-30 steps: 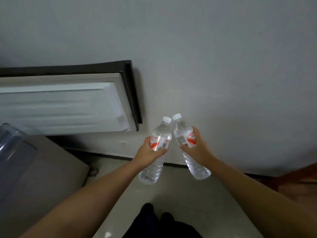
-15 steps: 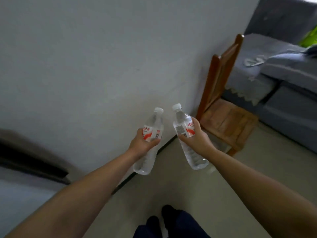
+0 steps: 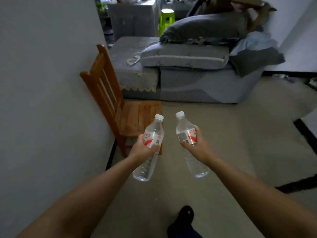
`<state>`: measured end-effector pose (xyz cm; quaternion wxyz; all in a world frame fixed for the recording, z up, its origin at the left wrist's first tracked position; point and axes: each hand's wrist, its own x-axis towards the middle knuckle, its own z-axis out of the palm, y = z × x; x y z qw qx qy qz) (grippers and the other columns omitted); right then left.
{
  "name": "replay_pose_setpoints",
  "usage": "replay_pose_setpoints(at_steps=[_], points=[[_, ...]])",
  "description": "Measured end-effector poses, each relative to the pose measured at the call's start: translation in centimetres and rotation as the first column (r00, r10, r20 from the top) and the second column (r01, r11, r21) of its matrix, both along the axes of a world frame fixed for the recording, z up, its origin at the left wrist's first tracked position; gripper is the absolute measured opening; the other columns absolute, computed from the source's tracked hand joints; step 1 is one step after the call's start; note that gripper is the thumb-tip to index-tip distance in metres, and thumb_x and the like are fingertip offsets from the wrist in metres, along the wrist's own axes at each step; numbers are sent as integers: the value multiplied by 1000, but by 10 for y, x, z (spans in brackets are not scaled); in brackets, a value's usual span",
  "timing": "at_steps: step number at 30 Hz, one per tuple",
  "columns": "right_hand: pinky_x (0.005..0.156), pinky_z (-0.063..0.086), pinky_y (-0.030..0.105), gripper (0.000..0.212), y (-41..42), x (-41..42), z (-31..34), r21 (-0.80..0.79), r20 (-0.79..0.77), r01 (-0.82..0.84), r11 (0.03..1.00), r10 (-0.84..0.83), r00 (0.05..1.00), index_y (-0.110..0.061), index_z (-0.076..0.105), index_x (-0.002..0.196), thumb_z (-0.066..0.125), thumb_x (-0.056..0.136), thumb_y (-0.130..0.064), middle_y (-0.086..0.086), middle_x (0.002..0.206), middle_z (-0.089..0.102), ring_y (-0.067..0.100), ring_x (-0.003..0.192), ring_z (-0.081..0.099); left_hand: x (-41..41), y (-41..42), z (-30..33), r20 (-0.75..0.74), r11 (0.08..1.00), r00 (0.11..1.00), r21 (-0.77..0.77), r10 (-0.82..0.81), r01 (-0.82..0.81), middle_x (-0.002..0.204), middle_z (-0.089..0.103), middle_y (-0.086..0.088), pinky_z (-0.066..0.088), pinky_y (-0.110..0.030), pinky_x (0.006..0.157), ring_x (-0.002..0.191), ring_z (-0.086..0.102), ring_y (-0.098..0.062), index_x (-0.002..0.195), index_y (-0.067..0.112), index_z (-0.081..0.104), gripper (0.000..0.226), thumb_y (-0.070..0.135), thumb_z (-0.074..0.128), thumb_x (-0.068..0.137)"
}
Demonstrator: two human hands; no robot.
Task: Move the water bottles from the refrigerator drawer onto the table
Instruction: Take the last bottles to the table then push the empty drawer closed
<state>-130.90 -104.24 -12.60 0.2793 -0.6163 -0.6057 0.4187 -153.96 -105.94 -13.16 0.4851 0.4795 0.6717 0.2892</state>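
Two water bottles, the left bottle [image 3: 150, 145] in the left hand [image 3: 143, 150] and the right bottle [image 3: 189, 143] in the right hand [image 3: 197, 148], are held up over the floor [image 3: 231, 134], fingers wrapped tight around each middle, likely so none drops on the way to the counter.

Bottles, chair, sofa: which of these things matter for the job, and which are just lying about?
Part of the job:
left bottle, held by the left hand
right bottle, held by the right hand

Just lying about:
wooden chair
grey sofa
green stool
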Motion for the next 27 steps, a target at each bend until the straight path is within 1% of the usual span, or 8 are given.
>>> replay_pose_setpoints(at_steps=[3,8,14,17,19,22,25,27], points=[[67,47,22,81,26,55,0,14,-8,120,993,-120,993,-31,21,146,71,83,-34,-3,118,58,13,95,61,54,51,3,5,994,995,33,-101,101,108,61,2,56,-41,87,97,63,-18,115,25,41,52,31,75,77],[81,50,32,79,62,142,12,37,25,249,968,-250,968,-31,24,143,72,82,-37,-6,113,59,16,96,62,143,127,9,5,974,975,53,-222,222,104,61,6,57,-39,85,95,64,-15,120,23,42,56,34,76,77],[76,48,26,72,101,220,13,74,16,392,917,-394,919,-28,31,138,74,81,-31,-15,101,57,12,90,62,232,201,14,-9,941,944,73,-330,330,106,62,5,56,-38,86,95,64,-16,115,25,41,51,36,75,78],[65,42,15,61,118,243,9,72,17,465,883,-467,884,-28,38,131,74,81,-28,-14,97,59,5,82,61,265,229,8,-6,927,928,44,-372,372,106,62,4,54,-31,76,92,63,-13,115,23,43,50,36,74,78],[64,41,13,61,135,254,3,67,9,499,864,-501,865,-28,39,132,74,81,-29,-10,101,61,2,82,61,284,251,4,1,916,916,28,-401,401,105,62,2,50,-26,68,89,62,-12,116,22,43,49,35,73,79],[62,38,8,65,166,266,-4,42,17,549,835,-550,835,-28,36,136,72,83,-29,-7,105,60,-2,78,57,310,293,-4,-10,879,879,9,-477,477,104,61,3,51,-30,75,91,62,-15,115,21,43,49,35,73,80],[68,38,16,74,208,285,-9,17,23,606,796,-606,795,-27,27,145,70,85,-33,-8,111,53,10,87,54,338,352,-7,-42,831,830,19,-555,556,102,60,5,49,-30,76,91,61,-16,116,22,42,50,37,73,79],[69,38,20,73,239,296,-9,32,26,654,756,-655,755,-26,28,144,69,85,-35,-7,114,54,14,93,55,356,393,-3,-61,802,802,35,-594,597,102,59,5,48,-30,75,92,61,-16,117,22,42,52,37,74,78]])
